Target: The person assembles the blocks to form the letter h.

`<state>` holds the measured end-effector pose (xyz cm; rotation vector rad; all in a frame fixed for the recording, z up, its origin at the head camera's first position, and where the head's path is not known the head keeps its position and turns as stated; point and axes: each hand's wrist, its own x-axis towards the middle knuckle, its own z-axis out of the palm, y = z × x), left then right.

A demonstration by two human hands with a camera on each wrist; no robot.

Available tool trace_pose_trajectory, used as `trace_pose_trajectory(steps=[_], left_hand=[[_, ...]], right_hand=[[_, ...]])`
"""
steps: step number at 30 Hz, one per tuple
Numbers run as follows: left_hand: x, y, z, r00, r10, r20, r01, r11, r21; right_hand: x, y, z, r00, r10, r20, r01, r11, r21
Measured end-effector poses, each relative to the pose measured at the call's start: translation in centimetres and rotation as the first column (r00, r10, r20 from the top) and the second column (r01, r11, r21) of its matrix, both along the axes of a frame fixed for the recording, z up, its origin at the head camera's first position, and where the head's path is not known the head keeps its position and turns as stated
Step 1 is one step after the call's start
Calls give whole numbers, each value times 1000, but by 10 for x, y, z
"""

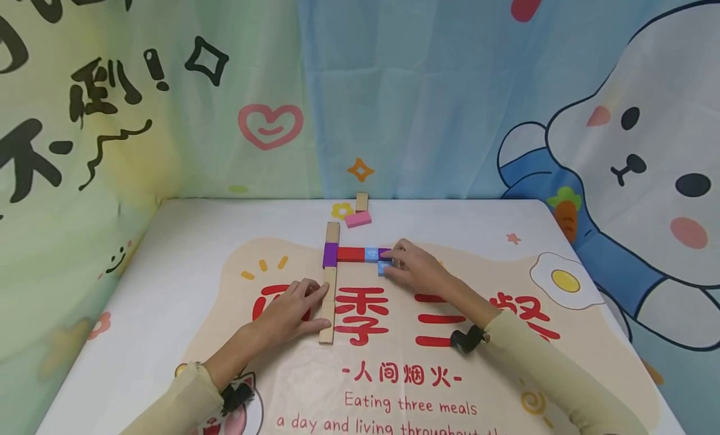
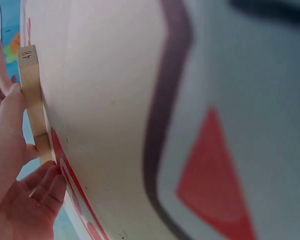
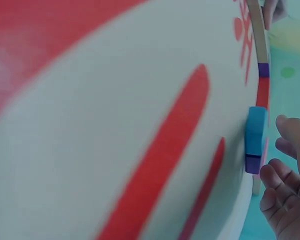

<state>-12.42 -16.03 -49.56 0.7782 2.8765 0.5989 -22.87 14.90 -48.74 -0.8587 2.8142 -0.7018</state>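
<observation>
A column of plain wooden blocks (image 1: 328,313) with a purple block (image 1: 330,255) in it stands in the middle of the table. From the purple block a row runs right: red (image 1: 351,254), light blue (image 1: 371,254), then a second purple block (image 1: 385,254). Below its right end sits another light blue block (image 1: 382,269). My left hand (image 1: 292,310) rests beside the lower column, thumb and fingertips at the wood; one block (image 2: 32,85) shows "48" on its end. My right hand (image 1: 419,266) has its thumb and fingers spread around the row's right end.
Behind the row lie a pink block (image 1: 358,219) and a wooden block (image 1: 362,202) near the table's back edge. The printed tablecloth (image 1: 169,247) meets a hanging cartoon curtain (image 1: 416,97) at the back.
</observation>
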Motion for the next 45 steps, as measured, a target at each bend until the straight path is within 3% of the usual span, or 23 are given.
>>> trace_pose_trajectory(steps=[4, 11, 19, 28, 36, 41, 45], left_hand=[[-1, -1, 0, 1000, -2, -3, 2, 1000, 1], [0, -1, -1, 1000, 6, 14, -6, 1000, 0], [-2, 2, -4, 1000, -4, -1, 4, 1000, 9], [-2, 0, -3, 1000, -3, 1, 3, 1000, -4], [-1, -1, -1, 1000, 4, 21, -3, 1000, -3], [-1, 0, -3, 1000, -3, 9, 3, 1000, -5], [-1, 0, -2, 1000, -4, -2, 4, 1000, -13]], right_hand=[[-14, -6, 6, 999, -33, 12, 34, 999, -9], [-52, -35, 17, 989, -133, 56, 135, 990, -34], [-86, -69, 15, 967, -247, 67, 244, 968, 60], [-95, -83, 6, 963, -259, 76, 252, 964, 90], [-95, -100, 5, 966, -257, 33, 247, 951, 188], [-94, -103, -1, 960, -281, -4, 277, 946, 166], [-94, -103, -1, 956, -292, 13, 287, 946, 149]])
